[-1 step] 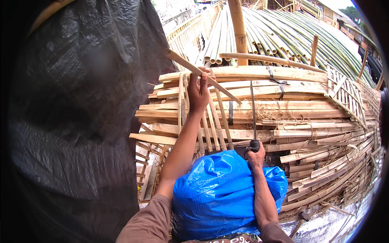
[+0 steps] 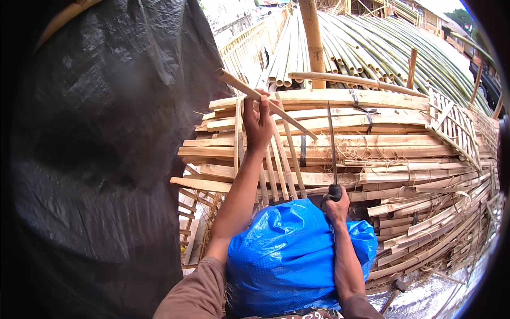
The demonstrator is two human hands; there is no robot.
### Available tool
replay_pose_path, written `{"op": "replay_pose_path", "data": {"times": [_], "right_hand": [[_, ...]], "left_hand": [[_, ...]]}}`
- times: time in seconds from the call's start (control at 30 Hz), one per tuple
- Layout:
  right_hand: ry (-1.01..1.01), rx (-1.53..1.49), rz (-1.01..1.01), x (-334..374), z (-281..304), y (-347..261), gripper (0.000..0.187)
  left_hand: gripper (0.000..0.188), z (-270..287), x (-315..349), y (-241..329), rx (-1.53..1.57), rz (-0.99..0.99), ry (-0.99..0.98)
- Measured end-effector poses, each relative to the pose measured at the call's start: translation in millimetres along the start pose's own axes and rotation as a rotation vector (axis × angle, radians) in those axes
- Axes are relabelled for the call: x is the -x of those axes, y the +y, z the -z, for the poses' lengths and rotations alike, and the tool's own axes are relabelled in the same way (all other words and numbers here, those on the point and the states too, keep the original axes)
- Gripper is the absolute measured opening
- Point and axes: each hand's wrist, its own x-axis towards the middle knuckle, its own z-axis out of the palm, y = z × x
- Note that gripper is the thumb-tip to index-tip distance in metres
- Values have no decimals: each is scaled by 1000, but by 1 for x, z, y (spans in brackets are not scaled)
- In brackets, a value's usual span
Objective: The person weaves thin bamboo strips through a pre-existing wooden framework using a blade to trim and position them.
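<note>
My left hand [image 2: 258,125] is raised ahead of me, its fingers closed around a narrow bamboo strip [image 2: 291,122]. The strip slants from upper left down to the right, and its lower end comes near the blade. In my right hand [image 2: 336,208] is a long knife [image 2: 332,146], gripped by its black handle with the thin blade pointing up and away. A blue plastic sheet [image 2: 281,255] covers my lap between the forearms. Several thin bamboo slats [image 2: 280,171] stand beyond it, leaning against the stacked split bamboo, their lower ends partly hidden by the sheet.
Bundles of split bamboo [image 2: 393,139] lie stacked ahead and to the right. Dark plastic sheeting [image 2: 106,159] hangs along my left. An upright bamboo post [image 2: 313,42] rises behind the stack, with long green poles [image 2: 382,48] further back. A hammer [image 2: 397,287] lies at lower right.
My left hand has turned slightly and shifted a little left on the bamboo strip, whose upper end has dipped slightly. The knife stays nearly in place.
</note>
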Motion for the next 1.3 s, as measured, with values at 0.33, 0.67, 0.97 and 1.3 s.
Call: {"op": "replay_pose_path", "data": {"times": [0.33,0.67,0.97,1.3], "right_hand": [[-344,-325,189,44,16,-242,34],[-440,-413,245,74,-3,-275,36],[-468,-394,248,77,6,-282,39],[-393,-246,307,74,4,-270,40]], "left_hand": [[26,23,-11,31,-192,-140,-114],[14,5,-4,45,-73,-181,-128],[13,-1,-2,49,-138,-211,-127],[17,10,-5,45,-182,-207,-145]]}}
